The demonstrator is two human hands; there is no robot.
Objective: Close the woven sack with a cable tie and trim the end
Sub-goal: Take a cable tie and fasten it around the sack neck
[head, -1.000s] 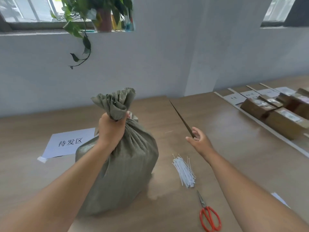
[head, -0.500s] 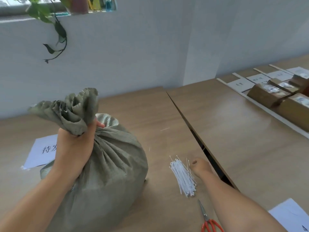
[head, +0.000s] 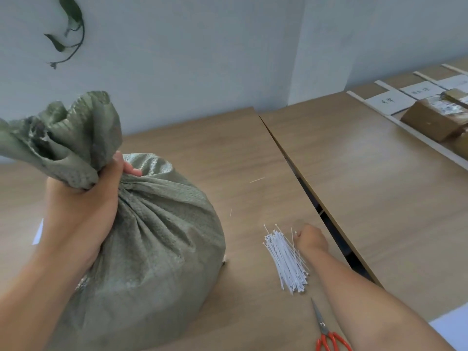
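With the left hand (head: 83, 214) clenching the sack (head: 152, 249) neck, the right hand (head: 312, 238) (seemingly curled, grip unclear) is risking scattering the cable ties (head: 286, 259) beside it.

A: Body check, head view. What's visible of the person?

B: 2 bare forearms and 2 hands. Left hand (head: 81, 214), right hand (head: 312, 239). No sleeves in frame on either arm.

A: Gloves? Watch, rings, bands?

B: No gloves. Wrists and the fingers that show are plain. Right fingers mostly hidden, so can't vouch for those.

A: Nails?

B: Only 1 fingertip shows clearly on the left, nail short and unpainted.
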